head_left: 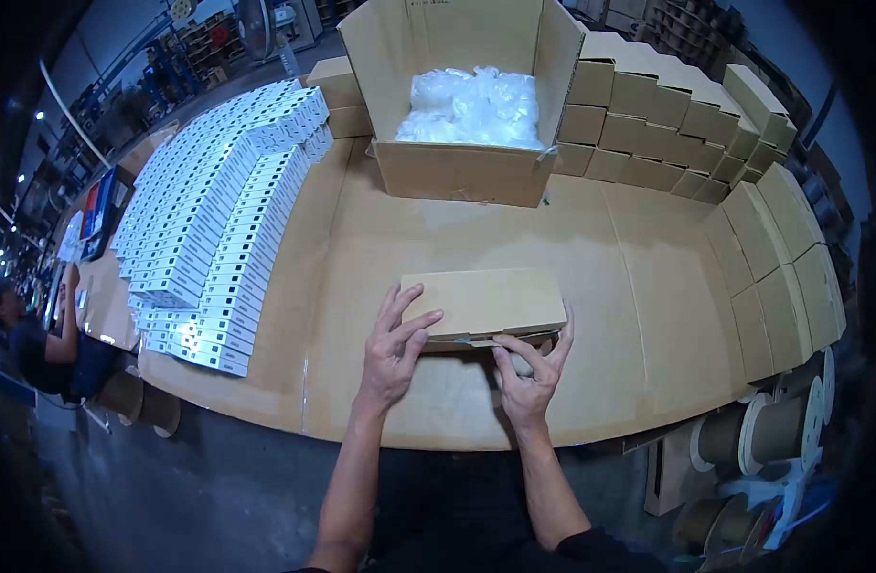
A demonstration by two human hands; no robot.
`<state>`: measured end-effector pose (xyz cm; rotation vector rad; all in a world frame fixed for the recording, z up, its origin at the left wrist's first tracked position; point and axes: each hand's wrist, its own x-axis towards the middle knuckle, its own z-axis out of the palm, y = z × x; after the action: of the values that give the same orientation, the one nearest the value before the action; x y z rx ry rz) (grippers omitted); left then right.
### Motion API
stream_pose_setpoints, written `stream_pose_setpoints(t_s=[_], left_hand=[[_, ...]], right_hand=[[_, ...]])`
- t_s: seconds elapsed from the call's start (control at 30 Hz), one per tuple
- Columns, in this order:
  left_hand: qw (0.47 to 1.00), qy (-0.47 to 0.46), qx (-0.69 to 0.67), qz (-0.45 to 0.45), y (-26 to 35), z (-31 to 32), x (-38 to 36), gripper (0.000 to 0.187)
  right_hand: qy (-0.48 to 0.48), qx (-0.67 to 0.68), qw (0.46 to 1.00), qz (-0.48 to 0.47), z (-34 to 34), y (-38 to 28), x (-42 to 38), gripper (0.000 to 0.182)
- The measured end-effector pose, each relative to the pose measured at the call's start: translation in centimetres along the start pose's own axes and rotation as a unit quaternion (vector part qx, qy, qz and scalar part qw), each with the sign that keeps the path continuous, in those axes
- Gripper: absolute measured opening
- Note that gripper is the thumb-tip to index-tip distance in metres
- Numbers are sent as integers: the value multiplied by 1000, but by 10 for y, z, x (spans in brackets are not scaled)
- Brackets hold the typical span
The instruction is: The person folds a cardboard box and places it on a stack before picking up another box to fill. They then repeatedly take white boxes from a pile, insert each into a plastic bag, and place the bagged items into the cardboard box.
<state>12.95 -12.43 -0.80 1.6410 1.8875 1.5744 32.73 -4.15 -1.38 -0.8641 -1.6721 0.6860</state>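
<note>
A small brown cardboard box (484, 301) lies on the cardboard-covered table in front of me, its long side toward me. My left hand (393, 349) grips the left end, fingers bent over the top and thumb near the front edge. At the front right, my right hand (535, 371) holds the box, with fingers along the flap edge and the right end. A narrow dark gap runs along that front edge. Something pale and rounded shows under the right fingers; I cannot make out what it is. The inside of the box is hidden.
An open carton (462, 172) with clear plastic bags (471, 107) stands behind. White labelled boxes (213, 224) are stacked at left. Brown boxes (648, 119) line the back right, with more boxes (777, 272) at right. Spools (777, 427) stand below right; another person (51, 339) is at far left.
</note>
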Motion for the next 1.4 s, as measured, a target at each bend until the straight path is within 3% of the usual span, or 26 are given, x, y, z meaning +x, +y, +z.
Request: stream_pose_setpoints(t_s=[0.13, 0.3, 0.4, 0.57, 0.7, 0.83, 0.93, 1.03, 1.17, 1.4], left_hand=[[959, -69, 253, 104, 35, -4, 2, 35], [957, -61, 259, 117, 41, 23, -6, 45], [962, -47, 244, 111, 40, 25, -6, 43], [967, 1, 229, 112, 35, 34, -5, 30], [974, 8, 199, 109, 31, 36, -1, 35], [975, 5, 194, 109, 32, 33, 1, 32], [974, 31, 202, 102, 38, 32, -1, 27], [976, 82, 185, 76, 40, 43, -20, 19], [969, 142, 204, -8, 52, 55, -12, 12], [976, 184, 113, -34, 54, 69, -18, 17]], right_hand=[[-25, -58, 997, -33, -14, 0, 10, 19], [-36, -89, 994, -44, -21, 6, 11, 27], [-41, -90, 995, 3, -32, 4, 14, 34], [-133, -278, 946, -101, -51, 13, 18, 60], [-199, -308, 918, -147, -61, 18, 25, 55], [-257, -212, 926, -177, -47, 8, 34, 47], [-173, -117, 966, -151, -26, 13, 27, 21], [-132, -20, 985, -109, -18, 23, 23, 10], [-90, -49, 991, -87, -9, 16, 21, 6], [-71, -57, 995, -35, -9, -5, 13, 6]])
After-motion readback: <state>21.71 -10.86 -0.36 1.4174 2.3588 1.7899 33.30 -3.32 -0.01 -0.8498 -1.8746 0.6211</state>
